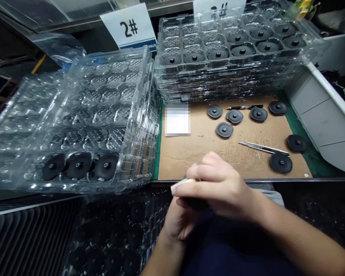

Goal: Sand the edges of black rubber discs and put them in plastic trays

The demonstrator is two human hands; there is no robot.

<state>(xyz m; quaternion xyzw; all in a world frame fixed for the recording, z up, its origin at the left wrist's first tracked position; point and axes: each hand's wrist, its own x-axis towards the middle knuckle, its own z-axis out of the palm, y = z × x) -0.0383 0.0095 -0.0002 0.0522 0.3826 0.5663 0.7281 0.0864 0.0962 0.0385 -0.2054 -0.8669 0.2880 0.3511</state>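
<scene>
Standing at ten o'clock from the hands, a stack of clear trays (103,115) carries three black discs (79,165) in its near row; its right edge bounds the work area. Lower, at eight o'clock, another tray of dark discs (112,260) sits in shadow. At eleven o'clock a white sheet (176,122), blurred out, lies near the left edge of the cardboard (186,157) on the desk (157,163).

The left hand (179,220) is mostly covered, so I cannot tell how its fingers are set. A dark piece (197,203), largely hidden, lies between the hands, just this side of the desk's front edge. The right hand (221,184) has its fingers curled narrow around a pale piece (182,184).

Bare cardboard opens from eleven to one o'clock, as far as five loose discs (224,129) and a pen (244,107). Behind them a taller tray stack (189,73) walls off twelve to one. At two o'clock a slim metal tool (261,148) meets one of two more discs (281,163), and a grey side wall (319,115) closes the right.
</scene>
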